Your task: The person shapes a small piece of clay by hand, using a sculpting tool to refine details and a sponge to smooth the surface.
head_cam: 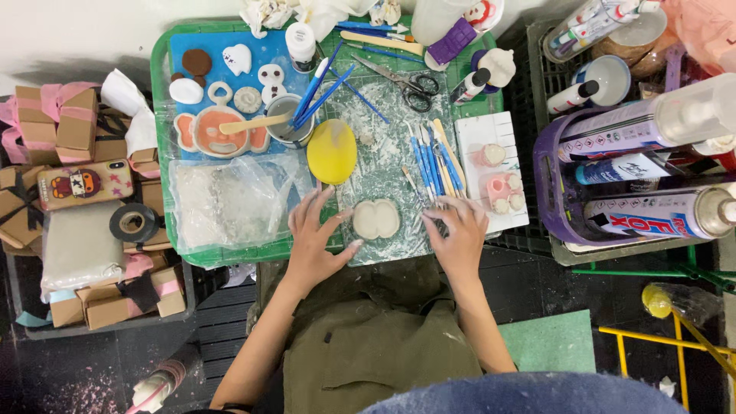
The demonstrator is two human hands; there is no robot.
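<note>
The person wears an olive-green apron or work garment with creases across the lap, a small dark button or rivet near its middle and pale dusty smears on the cloth. Both forearms are bare, no sleeves reaching them. The left hand [313, 241] and right hand [458, 236] carry no rings or gloves, and the fingernails look short

Green tray [159, 73] with blue mat [184, 46], plastic sheet [230, 199], scissors [402, 83], blue-handled tools [429, 161], pale clay piece [376, 219].
</note>
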